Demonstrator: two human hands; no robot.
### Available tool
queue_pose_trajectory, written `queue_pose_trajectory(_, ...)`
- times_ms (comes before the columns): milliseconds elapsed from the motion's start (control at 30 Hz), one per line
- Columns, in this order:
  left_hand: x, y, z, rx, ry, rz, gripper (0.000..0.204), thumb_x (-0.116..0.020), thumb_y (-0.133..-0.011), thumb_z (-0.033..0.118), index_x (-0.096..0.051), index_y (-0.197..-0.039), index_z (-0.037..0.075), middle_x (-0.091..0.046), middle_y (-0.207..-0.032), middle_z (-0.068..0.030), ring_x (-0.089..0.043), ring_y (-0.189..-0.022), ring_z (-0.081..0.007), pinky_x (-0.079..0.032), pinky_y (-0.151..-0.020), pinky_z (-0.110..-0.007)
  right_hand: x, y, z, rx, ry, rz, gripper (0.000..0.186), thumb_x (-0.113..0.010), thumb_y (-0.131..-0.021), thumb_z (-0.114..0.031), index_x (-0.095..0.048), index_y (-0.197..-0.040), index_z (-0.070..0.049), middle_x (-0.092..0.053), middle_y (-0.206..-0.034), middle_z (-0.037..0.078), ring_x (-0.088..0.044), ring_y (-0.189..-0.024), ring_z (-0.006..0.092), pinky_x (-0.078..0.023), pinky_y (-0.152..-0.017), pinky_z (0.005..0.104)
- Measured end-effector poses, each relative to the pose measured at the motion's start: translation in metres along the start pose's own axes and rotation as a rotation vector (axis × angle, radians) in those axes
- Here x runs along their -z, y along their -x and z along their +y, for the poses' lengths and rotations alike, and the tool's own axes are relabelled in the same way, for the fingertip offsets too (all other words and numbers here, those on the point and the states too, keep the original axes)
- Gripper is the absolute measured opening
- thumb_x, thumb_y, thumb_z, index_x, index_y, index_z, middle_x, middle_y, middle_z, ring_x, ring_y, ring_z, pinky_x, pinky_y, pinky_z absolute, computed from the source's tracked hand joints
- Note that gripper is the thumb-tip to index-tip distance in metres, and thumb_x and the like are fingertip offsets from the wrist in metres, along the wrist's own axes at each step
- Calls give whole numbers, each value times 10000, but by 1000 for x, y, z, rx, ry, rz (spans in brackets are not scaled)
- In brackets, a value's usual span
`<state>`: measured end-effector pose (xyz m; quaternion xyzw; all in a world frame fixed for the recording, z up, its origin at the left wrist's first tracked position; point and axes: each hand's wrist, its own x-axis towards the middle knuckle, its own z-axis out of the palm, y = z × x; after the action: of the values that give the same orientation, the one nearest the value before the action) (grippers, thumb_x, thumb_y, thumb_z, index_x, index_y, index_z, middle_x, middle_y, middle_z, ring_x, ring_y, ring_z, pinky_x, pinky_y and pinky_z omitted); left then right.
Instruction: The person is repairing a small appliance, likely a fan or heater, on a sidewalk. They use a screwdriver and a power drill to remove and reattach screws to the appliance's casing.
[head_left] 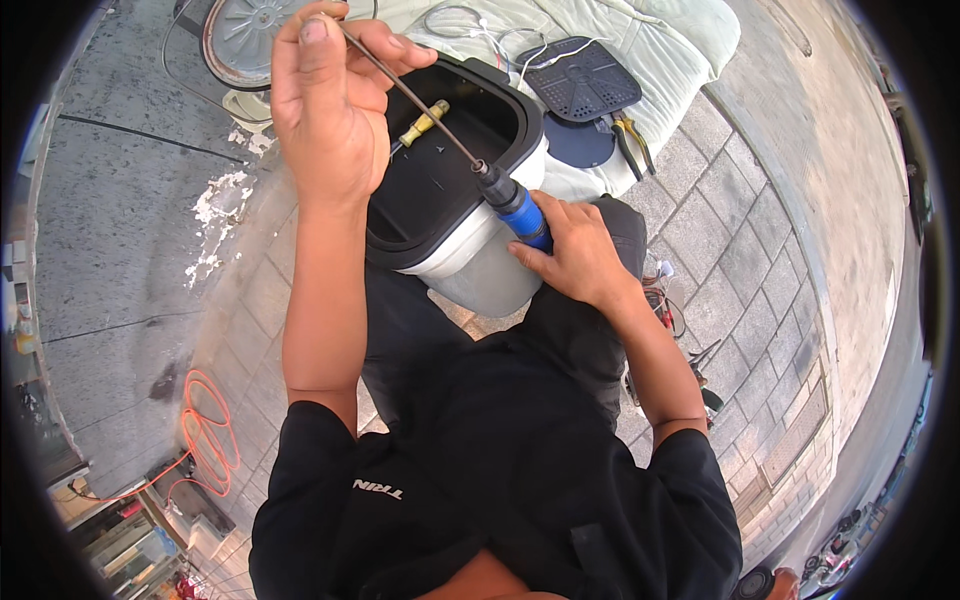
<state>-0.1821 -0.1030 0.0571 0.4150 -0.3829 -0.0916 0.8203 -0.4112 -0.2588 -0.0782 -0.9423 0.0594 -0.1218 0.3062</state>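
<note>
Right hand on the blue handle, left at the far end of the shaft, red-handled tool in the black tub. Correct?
Wrong colour: the head view shows a yellow-handled tool in the black tub. Right hand on the blue handle, left hand at the far end of the shaft: correct.

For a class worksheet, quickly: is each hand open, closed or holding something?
Left hand: partly closed, holding the far end of the long, thin metal rod.
Right hand: closed, holding the blue-and-black cylindrical tool handle.

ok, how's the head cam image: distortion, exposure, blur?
Head view: black fisheye border, paving lines bowing toward the rim; head view: pale cloth bright, inside of black tub much darker; head view: blue-and-black driver reads fairly crisp, no obvious motion blur.
</note>
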Motion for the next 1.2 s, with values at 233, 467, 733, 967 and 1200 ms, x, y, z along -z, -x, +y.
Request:
queue_pose_trajectory(233,-9,0,5,-48,-206,42,411,-471,-1161,298,-490,-1439,-4,-717,-1088,-223,-736,-932,-311,-622,-879,-483,11,-7,-21,-107,-27,4,812,-850,-856,-398,-502,-1498,-42,-664,-1240,214,-649,-1127,402,-482,-1017,498)
queue_pose_trajectory(467,1,6,8,-40,-193,24,538,-478,-1152,338,-412,-1544,-26,-618,-1390,-317,-691,-1211,-398,-608,-953,-500,25,-18,-34,-145,-100,50,998,-874,-821,-534,-442,-1535,12,-626,-1351,248,-634,-1191,427,-495,-1034,502)
queue_pose_trajectory(733,66,6,13,-363,-540,486,399,-630,-1090,199,-509,-1395,-28,-682,-1239,-208,-699,-1109,-288,-602,-890,-374,63,-126,-35,-118,-707,350,411,-760,-997,-207,-642,-1330,5,-705,-1063,69,-666,-968,152,-537,-908,320)
queue_pose_trajectory(967,152,-41,25,-490,-1010,840,643,-873,-927,225,-534,-1405,-40,-555,-1422,-159,-534,-1319,-219,-510,-1058,-414,28,-327,-29,44,-531,216,683,-779,-972,-453,-602,-1423,29,-711,-1252,171,-674,-1182,258,-562,-984,389)
queue_pose_trajectory(1200,204,-42,14,-231,-709,673,485,-853,-946,196,-616,-1287,-54,-581,-1496,-248,-565,-1375,-287,-454,-1150,-430,-22,-428,-38,124,-843,21,725,-805,-946,-501,-614,-1432,2,-721,-1258,166,-672,-1221,280,-541,-1035,398)
